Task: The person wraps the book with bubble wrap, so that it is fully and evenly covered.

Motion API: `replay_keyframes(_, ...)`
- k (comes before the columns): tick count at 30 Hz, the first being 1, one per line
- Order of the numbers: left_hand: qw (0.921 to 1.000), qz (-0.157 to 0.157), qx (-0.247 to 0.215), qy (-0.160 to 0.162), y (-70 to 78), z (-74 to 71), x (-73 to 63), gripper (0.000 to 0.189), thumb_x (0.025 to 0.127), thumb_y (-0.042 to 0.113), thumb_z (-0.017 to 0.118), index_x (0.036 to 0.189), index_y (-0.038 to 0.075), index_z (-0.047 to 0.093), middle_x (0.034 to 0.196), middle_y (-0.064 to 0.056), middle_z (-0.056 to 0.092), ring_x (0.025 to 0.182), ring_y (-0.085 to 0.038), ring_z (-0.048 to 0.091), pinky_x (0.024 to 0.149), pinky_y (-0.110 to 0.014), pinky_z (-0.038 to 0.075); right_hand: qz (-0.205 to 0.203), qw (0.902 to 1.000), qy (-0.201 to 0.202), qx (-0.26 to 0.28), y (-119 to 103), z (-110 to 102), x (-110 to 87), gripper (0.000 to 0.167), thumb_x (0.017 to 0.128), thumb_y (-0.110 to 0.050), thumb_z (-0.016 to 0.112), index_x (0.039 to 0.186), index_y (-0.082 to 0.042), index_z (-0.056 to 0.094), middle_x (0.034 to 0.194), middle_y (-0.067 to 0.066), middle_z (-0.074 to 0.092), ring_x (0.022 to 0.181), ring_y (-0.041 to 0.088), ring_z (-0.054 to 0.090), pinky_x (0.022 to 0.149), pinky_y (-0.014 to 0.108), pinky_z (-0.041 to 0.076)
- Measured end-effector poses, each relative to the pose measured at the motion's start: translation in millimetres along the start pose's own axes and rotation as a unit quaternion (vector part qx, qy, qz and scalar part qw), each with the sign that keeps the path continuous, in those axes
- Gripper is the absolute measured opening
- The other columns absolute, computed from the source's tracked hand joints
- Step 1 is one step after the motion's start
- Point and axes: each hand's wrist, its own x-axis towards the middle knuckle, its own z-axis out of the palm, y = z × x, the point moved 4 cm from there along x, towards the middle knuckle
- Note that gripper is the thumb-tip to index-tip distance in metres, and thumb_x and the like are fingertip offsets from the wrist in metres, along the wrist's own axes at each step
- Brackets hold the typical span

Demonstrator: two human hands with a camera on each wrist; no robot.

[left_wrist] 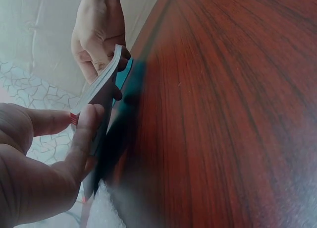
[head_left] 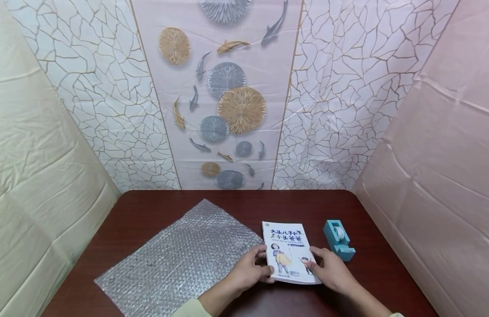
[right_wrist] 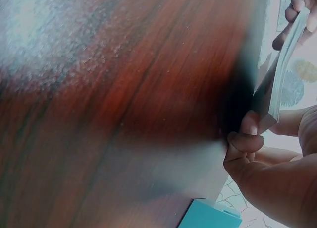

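Pale cream left sleeve, similar pale right sleeve (just a sliver showing), 2 bare forearms

Left grip: one, bare, curled in a pinch, thumb uppermost. Right grip: one, bare, likewise pinching, facing the left, set apart from it. Left forearm, right forearm: reaching forward, slanting inward.

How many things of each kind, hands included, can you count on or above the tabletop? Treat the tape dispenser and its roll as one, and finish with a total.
Hands (left hand, right hand): 2
Book with its cover showing: 1
Bubble wrap sheet: 1
Tape dispenser: 1
Total: 5
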Motion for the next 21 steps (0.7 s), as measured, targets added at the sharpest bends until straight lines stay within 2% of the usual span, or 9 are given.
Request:
replay_keyframes(4, 0.9997, 0.004, 0.022, -0.002, 0.0, -0.8, -1.0, 0.074, 0.088, -0.017, 0.068, 0.157, -0.015, 0.042, 0.142, -0.030, 0.061, 0.078, -0.019, 0.073, 0.074, -0.037, 0.069, 0.019, 0.9994, -0.006, 0.028, 1.4, 0.8, -0.3, 0.060, 0.096, -0.009, 0.083, 0.148, 0.012, 0.061, 0.102, 0.010, 0.068, 0.072, 0.018, 0.055, 0.058, 0.027, 0.042)
replay_keyframes(7, 0.9982, 0.007, 0.060, 0.002, 0.9, -1.9, -3.4, 0.073, 0.086, -0.013, 0.071, 0.155, -0.011, 0.046, 0.140, -0.026, 0.064, 0.080, -0.017, 0.072, 0.065, -0.032, 0.063, 0.038, 0.9978, -0.015, 0.051, 3.4, 1.3, -0.4, 0.063, 0.096, -0.006, 0.082, 0.151, 0.012, 0.058, 0.108, 0.013, 0.067, 0.072, 0.020, 0.055, 0.057, 0.027, 0.041)
replay_keyframes(11, 0.9954, 0.008, 0.096, 0.007, 3.2, -4.0, -5.0, 0.078, 0.084, -0.011, 0.075, 0.157, -0.009, 0.047, 0.139, -0.022, 0.065, 0.089, -0.018, 0.072, 0.068, -0.033, 0.059, 0.045, 0.9957, -0.020, 0.079, 4.3, 1.3, -1.5, 0.066, 0.095, -0.002, 0.081, 0.154, 0.011, 0.055, 0.114, 0.015, 0.065, 0.071, 0.021, 0.053, 0.057, 0.027, 0.040)
replay_keyframes(14, 0.9952, 0.007, 0.098, 0.007, 3.7, -5.7, -3.9, 0.084, 0.082, -0.013, 0.076, 0.160, -0.010, 0.044, 0.138, -0.023, 0.064, 0.094, -0.020, 0.073, 0.078, -0.034, 0.063, 0.043, 0.9949, -0.019, 0.089, 4.2, 1.2, -2.1, 0.067, 0.095, -0.001, 0.081, 0.155, 0.010, 0.054, 0.118, 0.016, 0.065, 0.070, 0.021, 0.053, 0.057, 0.027, 0.041)
replay_keyframes(21, 0.9948, 0.010, 0.101, 0.007, 3.6, -10.0, -2.8, 0.093, 0.077, -0.016, 0.076, 0.163, -0.007, 0.041, 0.136, -0.020, 0.060, 0.091, -0.017, 0.069, 0.079, -0.029, 0.062, 0.048, 0.9931, -0.023, 0.104, 3.4, 0.8, -1.3, 0.074, 0.093, -0.002, 0.083, 0.160, 0.005, 0.052, 0.126, 0.016, 0.064, 0.076, 0.022, 0.053, 0.061, 0.027, 0.043)
